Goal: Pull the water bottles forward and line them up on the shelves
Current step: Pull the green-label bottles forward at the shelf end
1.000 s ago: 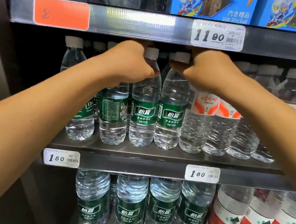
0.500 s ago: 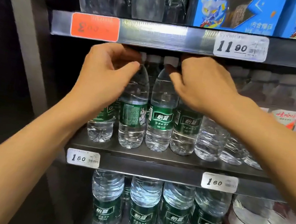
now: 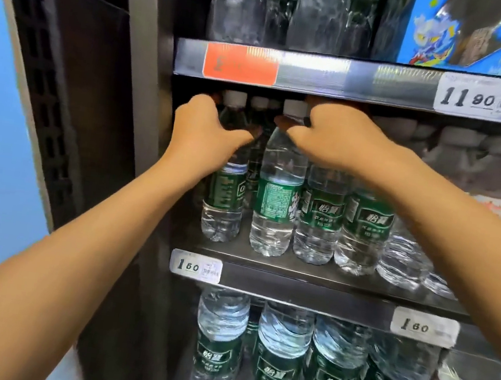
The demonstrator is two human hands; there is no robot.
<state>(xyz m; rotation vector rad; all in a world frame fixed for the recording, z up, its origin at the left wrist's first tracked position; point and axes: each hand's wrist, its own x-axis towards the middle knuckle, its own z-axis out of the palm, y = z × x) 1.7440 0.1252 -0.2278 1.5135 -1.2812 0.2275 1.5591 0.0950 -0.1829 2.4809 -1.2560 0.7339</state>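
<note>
Green-labelled water bottles stand in a row on the middle shelf. My left hand wraps the shoulder of the leftmost bottle, which sits a little further back than the others. My right hand grips the neck of the second bottle, whose label faces sideways. Two more green-labelled bottles stand to its right with labels facing front. More white caps show behind in the dark.
The upper shelf edge hangs just above my hands, with price tags. Clear bottles with red-and-white labels fill the shelf's right. The lower shelf holds larger green-labelled bottles. The dark cabinet post stands at left.
The view has swung left and closer. My left hand has moved one bottle leftward onto the end bottle, and my right hand has shifted left onto the sideways-labelled bottle's neck.
</note>
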